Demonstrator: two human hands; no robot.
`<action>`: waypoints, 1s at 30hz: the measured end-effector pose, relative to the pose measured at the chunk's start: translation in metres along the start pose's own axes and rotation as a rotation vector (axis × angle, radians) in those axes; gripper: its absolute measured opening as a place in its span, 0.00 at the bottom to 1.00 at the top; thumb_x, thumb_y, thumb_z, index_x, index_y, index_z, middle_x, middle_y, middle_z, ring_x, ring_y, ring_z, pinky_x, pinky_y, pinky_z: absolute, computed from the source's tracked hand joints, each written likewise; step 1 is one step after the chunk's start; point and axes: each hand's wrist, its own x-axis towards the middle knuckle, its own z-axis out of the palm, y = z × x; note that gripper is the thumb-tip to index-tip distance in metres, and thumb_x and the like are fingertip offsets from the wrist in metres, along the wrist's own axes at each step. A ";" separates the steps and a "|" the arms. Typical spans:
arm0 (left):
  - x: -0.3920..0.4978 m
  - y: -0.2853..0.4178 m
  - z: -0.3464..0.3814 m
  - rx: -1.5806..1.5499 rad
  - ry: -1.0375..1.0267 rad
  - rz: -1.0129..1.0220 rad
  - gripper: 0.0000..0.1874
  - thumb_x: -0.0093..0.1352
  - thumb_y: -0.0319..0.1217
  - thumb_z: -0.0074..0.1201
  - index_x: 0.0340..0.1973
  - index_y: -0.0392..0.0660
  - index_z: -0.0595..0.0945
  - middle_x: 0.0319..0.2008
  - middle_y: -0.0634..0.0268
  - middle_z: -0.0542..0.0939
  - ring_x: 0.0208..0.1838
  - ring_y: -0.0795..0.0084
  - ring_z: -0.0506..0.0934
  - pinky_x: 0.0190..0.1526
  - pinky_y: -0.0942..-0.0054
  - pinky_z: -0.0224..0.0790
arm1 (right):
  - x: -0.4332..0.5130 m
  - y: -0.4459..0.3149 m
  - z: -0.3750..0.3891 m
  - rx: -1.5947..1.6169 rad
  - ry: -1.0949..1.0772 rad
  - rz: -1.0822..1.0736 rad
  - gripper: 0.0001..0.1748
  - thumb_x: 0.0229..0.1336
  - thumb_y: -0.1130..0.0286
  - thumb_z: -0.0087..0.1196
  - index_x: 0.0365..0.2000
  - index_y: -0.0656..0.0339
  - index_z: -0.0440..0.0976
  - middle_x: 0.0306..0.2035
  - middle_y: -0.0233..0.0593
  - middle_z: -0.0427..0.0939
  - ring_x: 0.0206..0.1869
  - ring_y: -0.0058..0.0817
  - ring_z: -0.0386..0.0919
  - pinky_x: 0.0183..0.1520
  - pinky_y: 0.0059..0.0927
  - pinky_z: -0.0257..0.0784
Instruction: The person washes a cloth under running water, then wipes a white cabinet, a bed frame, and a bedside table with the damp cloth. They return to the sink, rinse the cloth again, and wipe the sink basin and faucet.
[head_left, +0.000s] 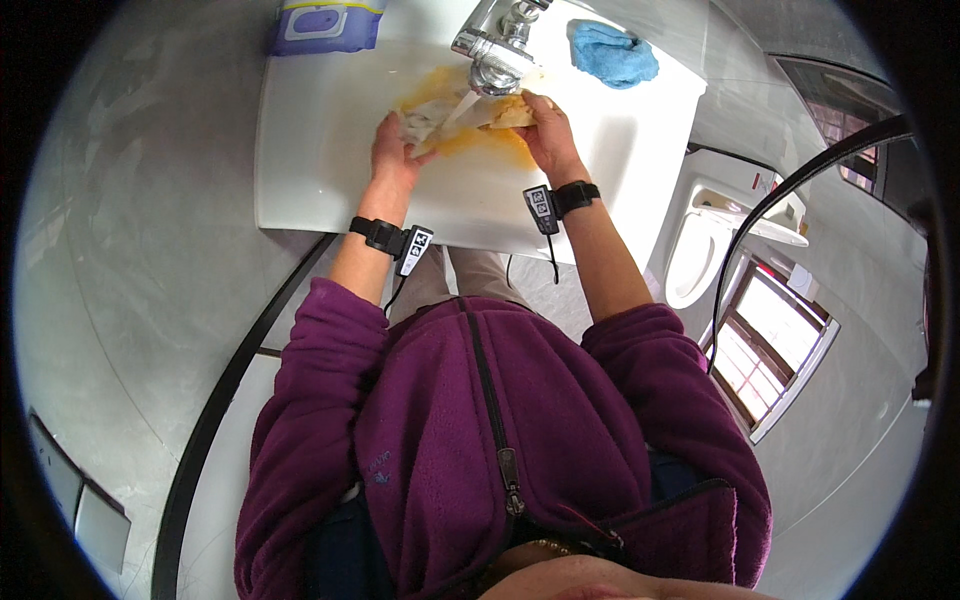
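Water runs from a chrome faucet (495, 64) into the white washbasin (322, 180). Under the stream, a wet, whitish and yellow-stained cloth or thin sheet (427, 120) is stretched between both hands; its exact material is unclear. My left hand (397, 146) grips its pale end, left of the stream. My right hand (546, 131) holds the yellow-brown bunched end (514, 111) on the right, just below the faucet. Yellow-orange liquid (487, 146) spreads in the basin around and beneath it. Each wrist wears a black strap with a small tagged device.
A purple pack of wipes (326, 28) lies at the basin's upper left. A crumpled blue cloth (611, 54) rests at its upper right. To the right are a white toilet (694, 259) and a window (772, 337). A black cable (787, 176) arcs across the right side.
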 end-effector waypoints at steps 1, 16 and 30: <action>-0.001 -0.004 0.002 -0.004 -0.143 -0.054 0.30 0.74 0.49 0.50 0.68 0.54 0.63 0.66 0.58 0.61 0.70 0.52 0.59 0.55 0.35 0.69 | -0.001 0.006 0.006 0.040 0.042 0.043 0.12 0.69 0.65 0.50 0.45 0.63 0.72 0.44 0.39 0.80 0.44 0.29 0.80 0.47 0.32 0.79; 0.038 -0.063 0.012 -0.125 -0.289 -0.135 0.17 0.78 0.43 0.40 0.51 0.45 0.76 0.43 0.64 0.79 0.45 0.66 0.79 0.43 0.65 0.75 | -0.032 0.040 0.095 -1.273 0.029 -0.358 0.14 0.61 0.59 0.53 0.41 0.58 0.77 0.32 0.51 0.80 0.37 0.52 0.81 0.39 0.44 0.76; -0.020 -0.030 0.018 0.035 -0.323 -0.206 0.19 0.78 0.43 0.45 0.56 0.45 0.76 0.51 0.64 0.80 0.54 0.67 0.78 0.56 0.67 0.73 | 0.000 0.044 0.042 -0.892 -0.009 -0.095 0.27 0.69 0.52 0.45 0.47 0.71 0.71 0.39 0.56 0.80 0.43 0.48 0.80 0.46 0.43 0.75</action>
